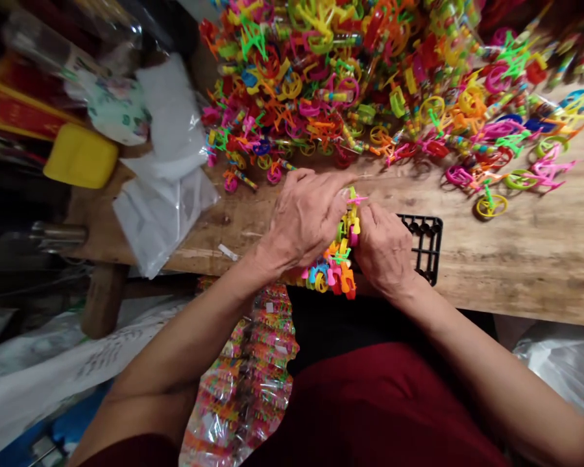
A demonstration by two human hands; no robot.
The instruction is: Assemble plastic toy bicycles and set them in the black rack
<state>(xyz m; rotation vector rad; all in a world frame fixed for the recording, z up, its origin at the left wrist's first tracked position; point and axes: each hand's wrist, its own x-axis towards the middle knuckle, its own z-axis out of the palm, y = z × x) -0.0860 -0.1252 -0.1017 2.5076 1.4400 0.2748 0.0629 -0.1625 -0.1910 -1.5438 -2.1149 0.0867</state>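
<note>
A row of small, bright plastic toys [340,256], with wheel and frame shapes like tiny bicycles, stands between my hands at the bench's front edge. My left hand [304,214] curls over the row from the left, its fingers bent against the upper toys. From the right, my right hand [384,246] presses on the same row with its fingers folded; its fingertips are partly hidden. Beneath my right hand a black plastic grid rack [437,253] sticks out to the right. How far the rack reaches under the toys is hidden.
A big heap of similar toys with candy-filled tubes [338,97] covers the back of the wooden bench [525,259]. Clear plastic bags [168,194] and a yellow container [81,155] sit at left. Packed strips of toys [253,363] hang below the front edge.
</note>
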